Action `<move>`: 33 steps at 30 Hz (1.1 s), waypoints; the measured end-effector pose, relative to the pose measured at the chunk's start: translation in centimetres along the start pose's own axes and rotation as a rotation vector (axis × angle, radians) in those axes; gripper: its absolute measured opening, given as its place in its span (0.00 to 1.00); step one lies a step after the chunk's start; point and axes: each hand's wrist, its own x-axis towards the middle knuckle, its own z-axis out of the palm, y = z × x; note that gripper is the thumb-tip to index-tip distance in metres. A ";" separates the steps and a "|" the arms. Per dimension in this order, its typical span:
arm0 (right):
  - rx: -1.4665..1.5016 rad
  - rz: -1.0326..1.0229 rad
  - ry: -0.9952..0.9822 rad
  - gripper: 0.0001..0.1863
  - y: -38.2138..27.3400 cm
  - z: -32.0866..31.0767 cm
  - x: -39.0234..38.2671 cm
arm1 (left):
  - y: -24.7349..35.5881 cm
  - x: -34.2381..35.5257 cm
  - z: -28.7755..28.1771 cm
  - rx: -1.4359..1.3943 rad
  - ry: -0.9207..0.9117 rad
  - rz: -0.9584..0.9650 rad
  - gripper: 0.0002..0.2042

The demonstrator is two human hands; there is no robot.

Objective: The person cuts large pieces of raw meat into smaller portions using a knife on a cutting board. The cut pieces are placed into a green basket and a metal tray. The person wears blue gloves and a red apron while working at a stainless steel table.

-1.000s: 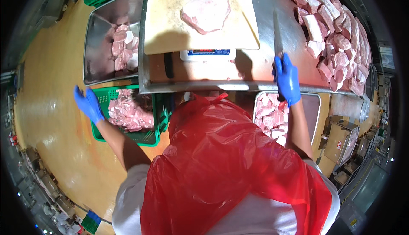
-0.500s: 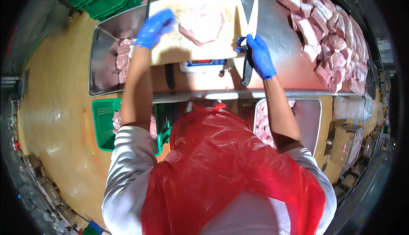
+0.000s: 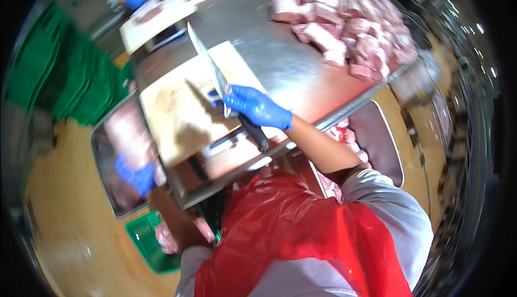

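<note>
My left hand [image 3: 134, 172], in a blue glove, grips a pale pink slab of meat [image 3: 129, 135] over the left steel tray [image 3: 105, 184]; both are blurred. My right hand [image 3: 253, 106], gloved in blue, is closed on a long knife [image 3: 206, 55] with a black handle, blade pointing up and away, over the white cutting board [image 3: 164, 103], which has no meat on it now. A scale [image 3: 226, 141] with a blue panel lies under the board, and a dark handle shows beside it.
A heap of meat pieces [image 3: 344, 22] covers the right of the steel table [image 3: 269, 55]. Another person's gloved hands [image 3: 140, 1] work at a board at upper left. Stacked green crates [image 3: 59, 71] stand left; a green basket [image 3: 142, 240] and another steel tray [image 3: 377, 141] sit below.
The slab left the board and is now in my left hand over the left tray. My right hand brought the knife over the board. The view has rotated, bringing another worker into sight.
</note>
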 end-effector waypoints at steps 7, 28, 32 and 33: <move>-0.111 0.275 0.669 0.19 7.1 -10.4 -18.7 | 5.0 8.7 -17.3 0.270 1.655 0.038 0.13; 0.334 0.194 1.175 0.14 20.4 -34.2 -31.6 | 33.6 1.3 83.7 0.936 -1.294 1.407 0.60; 0.390 0.190 1.318 0.16 20.3 -36.1 -34.8 | 33.1 1.8 93.4 0.868 -1.256 1.451 0.61; 0.393 0.209 1.336 0.16 20.8 -36.1 -36.0 | 32.1 2.8 94.5 0.858 -1.287 1.443 0.61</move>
